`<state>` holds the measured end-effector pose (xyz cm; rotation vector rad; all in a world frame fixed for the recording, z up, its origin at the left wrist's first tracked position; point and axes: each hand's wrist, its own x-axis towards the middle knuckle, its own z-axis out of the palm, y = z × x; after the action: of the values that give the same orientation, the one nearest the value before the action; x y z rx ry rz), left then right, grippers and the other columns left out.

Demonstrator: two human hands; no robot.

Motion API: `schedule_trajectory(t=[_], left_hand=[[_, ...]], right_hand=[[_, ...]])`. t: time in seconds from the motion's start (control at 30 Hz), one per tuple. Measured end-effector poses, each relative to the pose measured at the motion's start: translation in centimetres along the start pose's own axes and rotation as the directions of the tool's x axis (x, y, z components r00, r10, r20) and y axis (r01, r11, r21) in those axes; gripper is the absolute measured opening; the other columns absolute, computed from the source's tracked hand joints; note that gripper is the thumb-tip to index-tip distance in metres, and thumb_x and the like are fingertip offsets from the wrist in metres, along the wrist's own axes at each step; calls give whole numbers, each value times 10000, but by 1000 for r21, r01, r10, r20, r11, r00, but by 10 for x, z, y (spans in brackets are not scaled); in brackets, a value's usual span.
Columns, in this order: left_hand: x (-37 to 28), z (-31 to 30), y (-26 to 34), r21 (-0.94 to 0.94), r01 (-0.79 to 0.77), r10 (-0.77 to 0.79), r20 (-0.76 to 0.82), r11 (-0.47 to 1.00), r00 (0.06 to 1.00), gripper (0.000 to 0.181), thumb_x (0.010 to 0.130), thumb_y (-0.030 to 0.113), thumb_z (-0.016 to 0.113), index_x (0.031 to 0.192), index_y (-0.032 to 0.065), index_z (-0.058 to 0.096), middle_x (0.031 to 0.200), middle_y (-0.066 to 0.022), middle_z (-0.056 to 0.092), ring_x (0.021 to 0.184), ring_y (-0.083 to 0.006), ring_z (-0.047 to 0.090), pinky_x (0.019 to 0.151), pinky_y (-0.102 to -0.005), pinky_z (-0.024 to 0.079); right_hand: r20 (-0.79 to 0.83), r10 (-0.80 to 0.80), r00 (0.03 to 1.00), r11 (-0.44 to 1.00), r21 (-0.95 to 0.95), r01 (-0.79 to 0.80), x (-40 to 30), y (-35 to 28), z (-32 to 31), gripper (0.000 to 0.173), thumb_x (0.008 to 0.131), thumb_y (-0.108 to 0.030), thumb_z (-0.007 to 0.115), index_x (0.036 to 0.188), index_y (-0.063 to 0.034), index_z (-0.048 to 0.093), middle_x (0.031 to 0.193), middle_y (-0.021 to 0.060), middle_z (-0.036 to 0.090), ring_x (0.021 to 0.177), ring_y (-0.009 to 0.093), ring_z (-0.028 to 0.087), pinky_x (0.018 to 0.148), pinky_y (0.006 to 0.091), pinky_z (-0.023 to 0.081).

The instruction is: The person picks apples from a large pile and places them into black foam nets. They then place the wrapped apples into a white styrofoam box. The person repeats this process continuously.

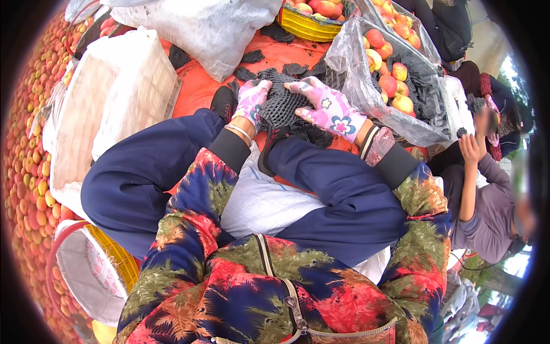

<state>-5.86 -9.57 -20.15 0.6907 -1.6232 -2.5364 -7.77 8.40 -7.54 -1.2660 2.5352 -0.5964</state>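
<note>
Both hands wear pink and white floral gloves above the crossed legs. My left hand grips the left side of a dark grey foam net sleeve. At the sleeve's right side is my right hand, thumb and forefinger spread; whether those fingertips touch the mesh cannot be told. More grey foam nets lie beneath and behind the hands on the orange-red sheet. To the right stands a crate lined with clear plastic, holding red and yellow apples and grey nets.
A white-lined crate stands left, beside a great heap of apples. A white woven sack and a yellow basket of apples are at the top. At lower left is a lined basket. A co-worker sits at right.
</note>
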Motion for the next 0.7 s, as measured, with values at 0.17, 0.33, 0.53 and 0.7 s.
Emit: schedule_trajectory(t=[0.17,0.33,0.53,0.7], left_hand=[[-7,16,7,-106,188,-197,-72,976,978,230,842,156,570,943,-49,592,851,-102,634,746,-191,618,637,-302,501],[0,-3,-2,25,178,-171,-176,984,969,337,807,162,615,1072,-37,555,895,-136,639,781,-238,640,693,-323,519],[4,-17,-27,118,-58,50,67,991,996,459,709,198,753,1075,4,558,933,-164,639,875,-300,631,752,-340,514],[22,-57,-35,624,-66,189,-132,778,973,502,832,191,576,1273,20,408,1093,-176,582,952,-292,616,768,-384,510]], right_hand=[[-169,-198,965,949,-280,146,11,16,4,224,763,-143,622,978,-86,599,1039,109,537,986,315,542,801,392,459],[-238,88,967,989,136,-57,11,33,-23,276,791,-8,543,1065,-45,536,850,76,547,743,181,578,697,300,465],[147,-77,986,982,-158,100,-2,4,20,443,785,-129,598,1212,-113,481,1257,125,446,1059,329,547,862,390,464],[105,114,988,976,-198,-91,-8,31,10,360,824,-182,556,1163,-64,526,1119,143,525,1073,320,531,894,394,434]])
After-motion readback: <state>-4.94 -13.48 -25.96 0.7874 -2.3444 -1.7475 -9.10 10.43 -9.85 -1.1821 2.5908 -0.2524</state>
